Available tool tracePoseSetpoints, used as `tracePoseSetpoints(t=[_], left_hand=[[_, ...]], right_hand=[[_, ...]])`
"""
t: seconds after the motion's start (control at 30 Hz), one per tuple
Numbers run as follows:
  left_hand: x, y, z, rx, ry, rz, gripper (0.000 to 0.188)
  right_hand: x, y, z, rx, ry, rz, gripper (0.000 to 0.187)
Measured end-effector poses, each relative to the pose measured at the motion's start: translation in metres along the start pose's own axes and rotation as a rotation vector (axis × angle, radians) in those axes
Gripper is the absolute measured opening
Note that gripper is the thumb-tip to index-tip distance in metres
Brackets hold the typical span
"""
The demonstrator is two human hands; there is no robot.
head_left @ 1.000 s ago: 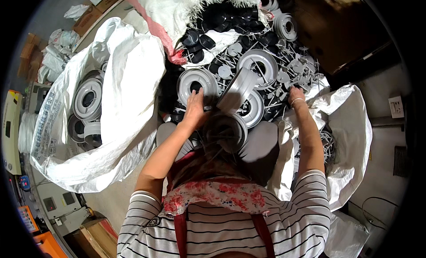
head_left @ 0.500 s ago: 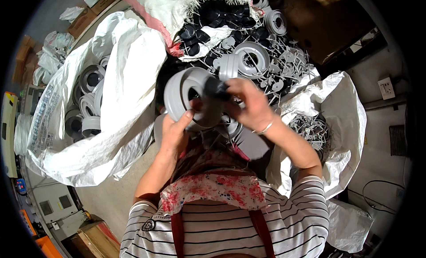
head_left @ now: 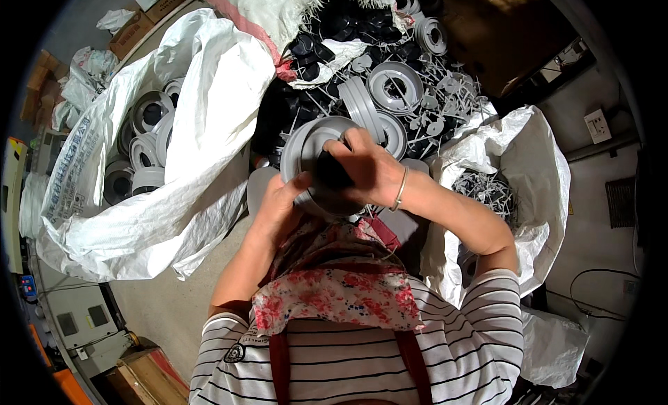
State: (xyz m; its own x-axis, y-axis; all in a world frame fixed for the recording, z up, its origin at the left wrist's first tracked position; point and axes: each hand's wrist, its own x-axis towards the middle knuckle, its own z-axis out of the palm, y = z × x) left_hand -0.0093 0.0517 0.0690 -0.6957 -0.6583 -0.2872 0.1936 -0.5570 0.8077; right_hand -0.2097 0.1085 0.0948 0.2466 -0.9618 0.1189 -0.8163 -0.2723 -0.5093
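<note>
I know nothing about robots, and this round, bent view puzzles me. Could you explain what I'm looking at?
There is no robot here, just a person working bare-handed. The view comes from a wide fisheye camera worn on the head, looking down, so straight edges bend.

The left hand holds a grey ringed part. The right hand is at its middle, over what looks like a black piece; the fingers partly hide it.

Piled beyond are more grey rings, black caps and pale stemmed discs. The left white sack holds grey rings; the right white sack holds thin-stemmed pieces.
</note>
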Motion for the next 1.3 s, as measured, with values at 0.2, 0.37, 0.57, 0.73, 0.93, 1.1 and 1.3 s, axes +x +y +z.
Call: tracePoseSetpoints(t=[0.2, 0.37, 0.57, 0.73, 0.93, 1.1, 1.3], left_hand=[[0.0, 0.009, -0.003, 0.062, -0.074, -0.062, 0.046], [-0.01, -0.003, 0.006, 0.019, -0.053, 0.033, 0.038], [-0.017, -0.005, 0.012, 0.168, 0.06, 0.13, 0.03], [-0.021, 0.0, 0.015, 0.088, 0.134, 0.135, 0.03], [-0.048, 0.031, 0.016, 1.114, 0.039, 0.552, 0.036], [-0.034, 0.134, -0.021, 1.458, 0.847, 1.201, 0.094], [-0.01, 0.112, -0.002, 1.485, -0.09, 0.713, 0.093]], right_hand=[[-0.01, 0.007, 0.013, -0.149, 0.023, -0.161, 0.069], [-0.007, 0.008, 0.03, 0.36, 0.384, 0.018, 0.056], [0.004, 0.005, 0.031, 0.733, 0.133, 0.283, 0.061], [-0.003, 0.019, 0.029, 0.584, -0.098, 0.239, 0.042], [0.007, 0.011, 0.033, 0.382, 0.163, 0.084, 0.037], [0.034, 0.044, 0.007, -0.39, 0.663, 0.16, 0.075], [0.039, 0.059, 0.009, -0.069, 0.13, 0.142, 0.042]])
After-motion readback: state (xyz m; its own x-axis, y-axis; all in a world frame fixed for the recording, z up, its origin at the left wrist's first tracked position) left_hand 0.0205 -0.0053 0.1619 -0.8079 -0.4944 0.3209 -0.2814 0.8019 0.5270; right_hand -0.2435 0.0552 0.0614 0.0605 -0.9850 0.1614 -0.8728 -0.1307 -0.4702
